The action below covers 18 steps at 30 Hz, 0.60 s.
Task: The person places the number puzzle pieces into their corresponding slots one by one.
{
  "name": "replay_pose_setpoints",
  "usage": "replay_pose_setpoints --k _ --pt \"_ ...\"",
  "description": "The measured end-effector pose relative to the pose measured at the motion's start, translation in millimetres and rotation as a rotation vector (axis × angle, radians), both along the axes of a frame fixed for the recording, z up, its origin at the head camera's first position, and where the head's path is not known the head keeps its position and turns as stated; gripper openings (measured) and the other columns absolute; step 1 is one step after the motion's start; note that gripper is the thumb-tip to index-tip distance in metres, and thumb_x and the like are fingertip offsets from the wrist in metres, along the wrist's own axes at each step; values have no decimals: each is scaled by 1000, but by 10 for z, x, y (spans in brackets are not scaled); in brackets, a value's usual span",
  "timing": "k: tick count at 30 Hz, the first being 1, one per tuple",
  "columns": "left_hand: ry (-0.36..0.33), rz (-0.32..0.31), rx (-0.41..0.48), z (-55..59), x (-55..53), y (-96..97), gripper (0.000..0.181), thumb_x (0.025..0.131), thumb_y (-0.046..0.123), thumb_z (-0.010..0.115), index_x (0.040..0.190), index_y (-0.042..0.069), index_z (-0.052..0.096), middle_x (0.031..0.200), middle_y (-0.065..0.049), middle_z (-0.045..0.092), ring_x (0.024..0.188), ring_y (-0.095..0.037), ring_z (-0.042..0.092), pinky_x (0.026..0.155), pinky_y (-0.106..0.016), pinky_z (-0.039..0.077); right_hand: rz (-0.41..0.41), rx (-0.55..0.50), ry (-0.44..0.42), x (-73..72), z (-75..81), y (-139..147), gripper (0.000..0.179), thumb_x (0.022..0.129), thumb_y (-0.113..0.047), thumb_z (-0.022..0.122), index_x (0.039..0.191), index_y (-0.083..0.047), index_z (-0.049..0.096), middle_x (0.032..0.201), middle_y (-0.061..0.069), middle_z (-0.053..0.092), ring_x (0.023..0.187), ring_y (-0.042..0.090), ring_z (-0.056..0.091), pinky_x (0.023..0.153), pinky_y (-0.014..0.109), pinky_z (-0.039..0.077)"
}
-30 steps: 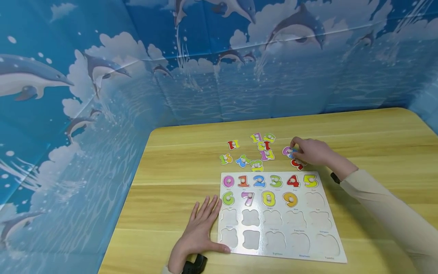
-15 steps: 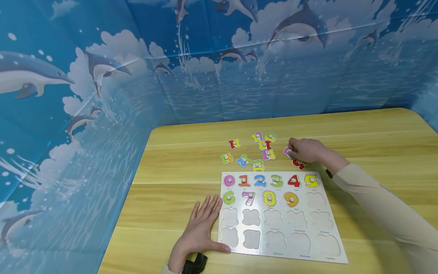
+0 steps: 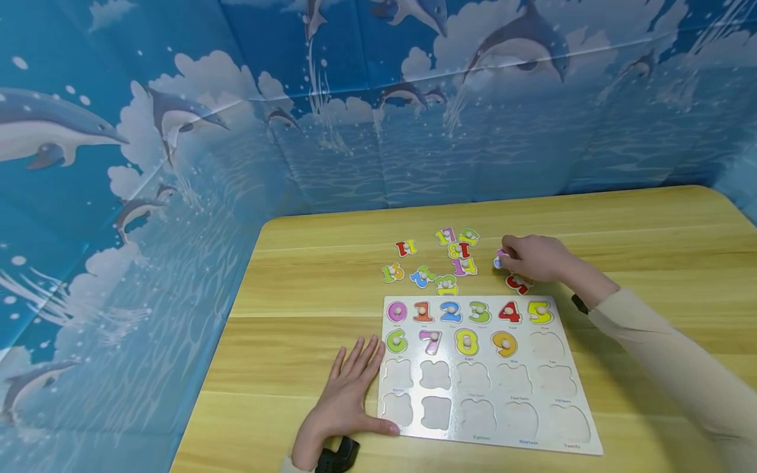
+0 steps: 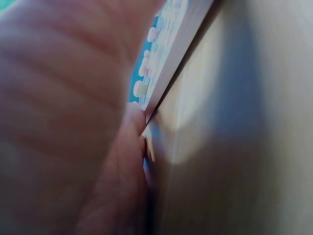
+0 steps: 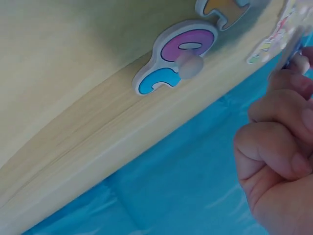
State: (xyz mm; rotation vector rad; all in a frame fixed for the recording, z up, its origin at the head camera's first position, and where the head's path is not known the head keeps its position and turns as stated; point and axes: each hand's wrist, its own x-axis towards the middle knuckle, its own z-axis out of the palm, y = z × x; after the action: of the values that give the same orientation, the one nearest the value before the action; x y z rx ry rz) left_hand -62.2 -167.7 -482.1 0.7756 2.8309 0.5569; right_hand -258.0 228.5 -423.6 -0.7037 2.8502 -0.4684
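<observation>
My left hand (image 3: 349, 397) lies flat with fingers spread at the left side of the white number puzzle board (image 3: 564, 420). Its thumb is on the lower left corner, and the fingertips are at the left edge. Beyond the board's upper right corner, my right hand (image 3: 535, 257) pinches a small number piece (image 3: 499, 259); purple and pale blue show past the fingers. Edge-on in the right wrist view, the held piece (image 5: 289, 51) is at the fingertips, its number hidden. A pink and blue piece (image 5: 188, 46) with a round knob lies on the table nearby.
Numbers 0 to 9 fill the board's upper two rows, above several bare recesses (image 3: 520, 417). Loose number pieces lie behind the board, among them a red and yellow 11 (image 3: 405, 247) and a red piece (image 3: 518, 284). A dolphin-print cloth (image 3: 414, 151) hangs behind the table (image 3: 284, 368).
My right hand shifts left, then slightly back right, with the number piece in its fingers moving a little right. The left hand and the board look the same.
</observation>
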Motion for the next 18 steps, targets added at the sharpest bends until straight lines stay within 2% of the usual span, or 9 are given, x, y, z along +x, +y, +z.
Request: replay_pose_setpoints --k 5,9,14,18 --pt "-1 4 1 8 3 3 128 59 78 67 154 14 9 159 -2 1 143 -24 -5 112 -47 -7 29 -34 51 275 36 100 27 96 -28 53 74 -16 46 57 -4 38 48 12 36 47 28 24" --pt "-10 3 6 16 3 15 128 59 77 68 154 14 9 159 -2 1 143 -24 -5 112 -47 -8 17 -30 81 548 11 206 27 95 -28 57 71 -19 46 55 -7 37 47 10 34 47 26 23" --pt "-6 -2 -1 18 3 27 128 59 77 68 154 14 9 159 -2 1 143 -24 -5 112 -47 -7 -24 -27 51 876 -95 291 33 92 -31 62 66 -21 43 53 -10 34 46 7 33 46 23 21" --pt "7 0 -10 16 5 24 129 59 78 68 154 13 9 159 -2 2 143 -24 -4 112 -47 -6 -42 -52 37 1073 -163 316 35 91 -33 63 65 -23 42 53 -12 31 46 4 30 46 22 19"
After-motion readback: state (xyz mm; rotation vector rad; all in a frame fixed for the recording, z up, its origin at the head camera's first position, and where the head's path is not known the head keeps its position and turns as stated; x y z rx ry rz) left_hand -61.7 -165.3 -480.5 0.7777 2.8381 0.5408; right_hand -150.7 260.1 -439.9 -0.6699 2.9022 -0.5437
